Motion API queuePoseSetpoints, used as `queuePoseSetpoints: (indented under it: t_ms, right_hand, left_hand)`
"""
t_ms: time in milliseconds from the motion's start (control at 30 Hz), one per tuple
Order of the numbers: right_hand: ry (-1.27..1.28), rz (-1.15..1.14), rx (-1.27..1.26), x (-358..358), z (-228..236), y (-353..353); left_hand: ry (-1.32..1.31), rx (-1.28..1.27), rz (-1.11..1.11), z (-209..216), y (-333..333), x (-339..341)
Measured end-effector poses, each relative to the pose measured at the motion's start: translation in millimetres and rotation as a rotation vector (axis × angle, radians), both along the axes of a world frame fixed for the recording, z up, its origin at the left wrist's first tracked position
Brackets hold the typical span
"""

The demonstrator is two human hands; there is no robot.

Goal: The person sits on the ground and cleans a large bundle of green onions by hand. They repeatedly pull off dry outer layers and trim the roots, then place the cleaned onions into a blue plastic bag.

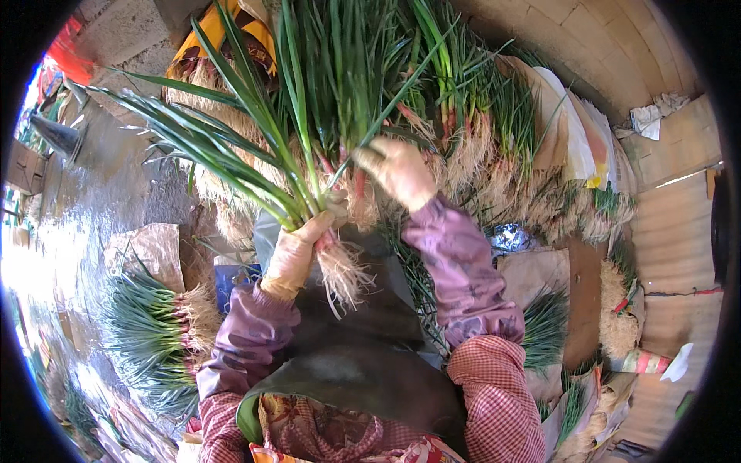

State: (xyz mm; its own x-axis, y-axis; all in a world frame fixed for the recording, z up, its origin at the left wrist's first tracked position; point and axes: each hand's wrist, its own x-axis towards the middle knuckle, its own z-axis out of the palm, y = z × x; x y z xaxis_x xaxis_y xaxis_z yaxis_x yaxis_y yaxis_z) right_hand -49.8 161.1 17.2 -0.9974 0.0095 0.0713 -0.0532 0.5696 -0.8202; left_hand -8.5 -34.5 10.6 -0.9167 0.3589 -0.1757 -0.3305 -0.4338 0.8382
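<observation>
My left hand [302, 251], in what looks like a thin pale glove, is closed around the lower stems of a bunch of green garlic [255, 166]. Its flat leaves fan up and left, and the pinkish bases and pale roots hang below my fist. My right hand [397, 174] is just right of the bunch, beside a long leaf that slants up to the right. Motion smears its fingers, so whether they pinch that leaf is unclear. Beyond both hands lies a thick pile of the same green garlic [347, 69]. A dark apron [347, 339] covers my lap.
More rooted bundles [471, 147] line the far right, next to pale sacks [575, 127]. Another stack of green garlic [150, 332] lies at left on wet, shiny floor [116, 185]. A smaller bunch [544, 328] rests to my right. A dark cone-shaped object [58, 137] is at far left.
</observation>
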Motion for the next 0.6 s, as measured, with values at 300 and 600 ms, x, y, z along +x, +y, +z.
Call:
queuePoseSetpoints:
  t_ms: [300, 600]
  right_hand:
    - [0.313, -0.318, 0.296, 33, -40, -13]
    - [-0.300, 0.247, -0.973, 42, -2, -29]
  left_hand:
    - [-0.242, 0.314, -0.164, 1, 5, 10]
    - [-0.282, 0.461, -0.236, -32, -21, 21]
